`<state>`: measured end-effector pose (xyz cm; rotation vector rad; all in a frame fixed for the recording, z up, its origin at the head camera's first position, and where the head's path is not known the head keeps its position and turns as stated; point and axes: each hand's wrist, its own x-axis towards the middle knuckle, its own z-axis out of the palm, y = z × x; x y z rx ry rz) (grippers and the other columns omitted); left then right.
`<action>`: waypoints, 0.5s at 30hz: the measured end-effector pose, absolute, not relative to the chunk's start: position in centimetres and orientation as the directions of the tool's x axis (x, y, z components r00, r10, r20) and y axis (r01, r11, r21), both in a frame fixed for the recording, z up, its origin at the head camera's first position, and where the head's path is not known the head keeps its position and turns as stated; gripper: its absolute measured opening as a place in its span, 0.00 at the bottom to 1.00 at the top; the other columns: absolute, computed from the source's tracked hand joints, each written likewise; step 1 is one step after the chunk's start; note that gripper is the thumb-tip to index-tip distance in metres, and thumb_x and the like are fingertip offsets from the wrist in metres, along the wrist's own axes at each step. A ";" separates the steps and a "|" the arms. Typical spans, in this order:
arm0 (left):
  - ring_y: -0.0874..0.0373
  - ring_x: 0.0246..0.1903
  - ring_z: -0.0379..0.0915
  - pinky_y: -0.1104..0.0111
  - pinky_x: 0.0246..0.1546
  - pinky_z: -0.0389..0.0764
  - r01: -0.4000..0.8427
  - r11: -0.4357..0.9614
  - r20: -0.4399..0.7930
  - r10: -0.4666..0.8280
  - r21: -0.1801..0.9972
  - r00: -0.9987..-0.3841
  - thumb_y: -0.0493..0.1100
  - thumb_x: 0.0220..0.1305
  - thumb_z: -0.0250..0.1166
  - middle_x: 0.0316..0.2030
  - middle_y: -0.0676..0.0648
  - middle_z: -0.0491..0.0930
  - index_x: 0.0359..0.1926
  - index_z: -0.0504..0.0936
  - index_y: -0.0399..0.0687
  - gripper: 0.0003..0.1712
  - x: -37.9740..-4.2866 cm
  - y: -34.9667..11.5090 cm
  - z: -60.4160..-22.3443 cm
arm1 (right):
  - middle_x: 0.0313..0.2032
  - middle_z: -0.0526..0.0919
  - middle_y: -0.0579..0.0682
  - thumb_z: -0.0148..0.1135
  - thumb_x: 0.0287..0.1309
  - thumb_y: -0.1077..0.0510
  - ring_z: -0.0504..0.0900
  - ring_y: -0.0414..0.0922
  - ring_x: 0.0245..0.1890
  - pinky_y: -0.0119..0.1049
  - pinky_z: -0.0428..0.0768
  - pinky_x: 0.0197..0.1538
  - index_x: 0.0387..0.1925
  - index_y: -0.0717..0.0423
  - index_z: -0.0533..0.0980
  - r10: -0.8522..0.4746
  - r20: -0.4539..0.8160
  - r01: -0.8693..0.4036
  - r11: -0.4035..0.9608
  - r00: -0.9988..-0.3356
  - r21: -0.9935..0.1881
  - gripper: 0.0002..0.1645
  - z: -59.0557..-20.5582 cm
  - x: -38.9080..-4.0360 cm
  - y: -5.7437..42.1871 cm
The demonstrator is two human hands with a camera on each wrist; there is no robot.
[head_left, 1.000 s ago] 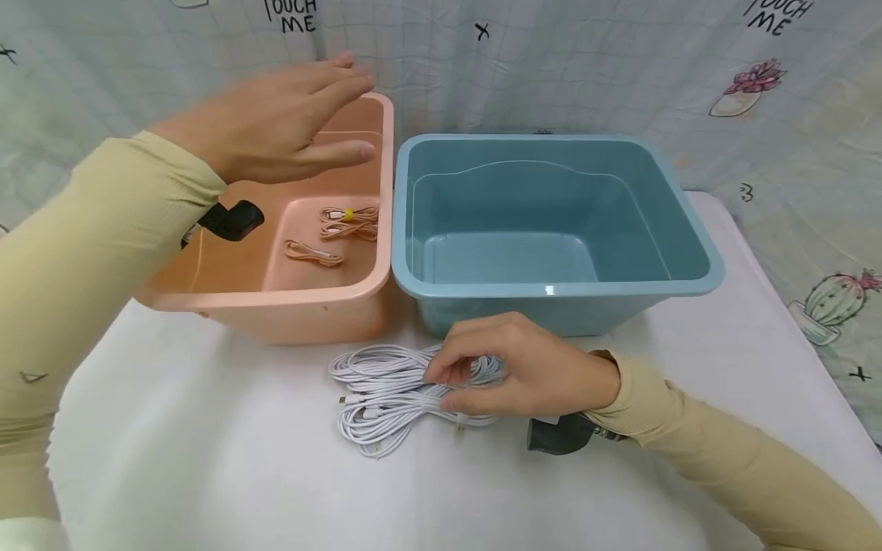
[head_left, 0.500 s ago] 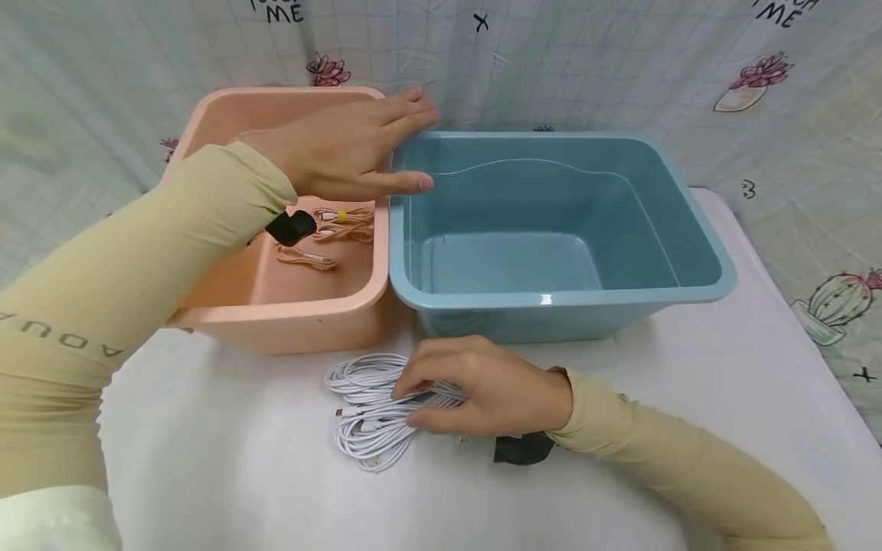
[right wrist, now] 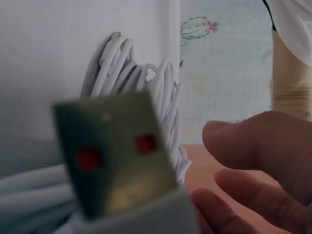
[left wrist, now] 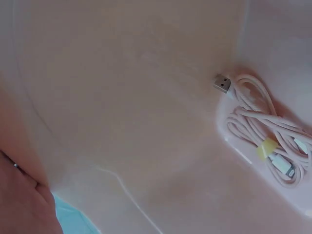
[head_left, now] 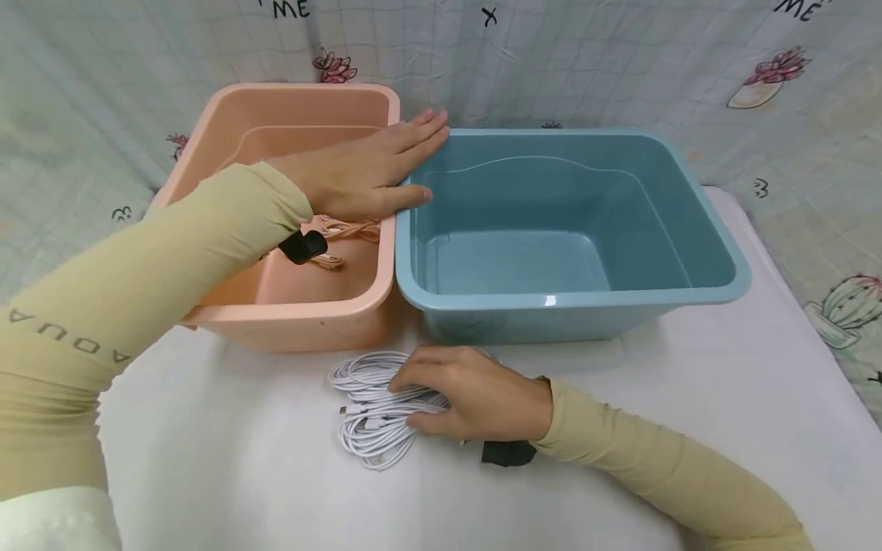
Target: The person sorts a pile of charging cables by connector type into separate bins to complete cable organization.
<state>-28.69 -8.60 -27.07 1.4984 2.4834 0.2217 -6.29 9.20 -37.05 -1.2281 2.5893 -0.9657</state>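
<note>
My left hand (head_left: 372, 172) lies with straight fingers across the meeting rims of a peach tub (head_left: 296, 312) and a blue tub (head_left: 586, 298). Bundled peach cables (left wrist: 258, 117) lie on the peach tub's floor, partly hidden under the arm in the head view. On the table, my right hand (head_left: 468, 394) is over coiled white cables (head_left: 372, 375), its fingers bent loosely and reaching the coils. The right wrist view has the thumb (right wrist: 229, 141) apart from the other fingers, with a blurred USB plug (right wrist: 112, 151) close to the camera.
Both tubs stand side by side behind the white cables on a white tablecloth (head_left: 276, 474). A patterned curtain (head_left: 586, 61) hangs behind them. Black wrist mounts (head_left: 508, 453) sit under the wrists.
My left hand has moved right and down, from above the peach tub onto the rims. My right hand has moved left over the white cables.
</note>
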 end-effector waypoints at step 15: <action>0.52 0.85 0.20 0.51 0.85 0.33 0.841 0.481 -0.128 0.877 0.249 -0.463 0.63 0.79 0.40 0.84 0.51 0.24 0.84 0.30 0.51 0.46 -28.8 -8.7 -27.4 | 0.46 0.88 0.48 0.77 0.53 0.61 0.87 0.41 0.46 0.31 0.86 0.50 0.50 0.57 0.83 -0.643 0.219 -0.652 0.577 -0.734 -0.491 0.21 -37.6 -6.7 9.5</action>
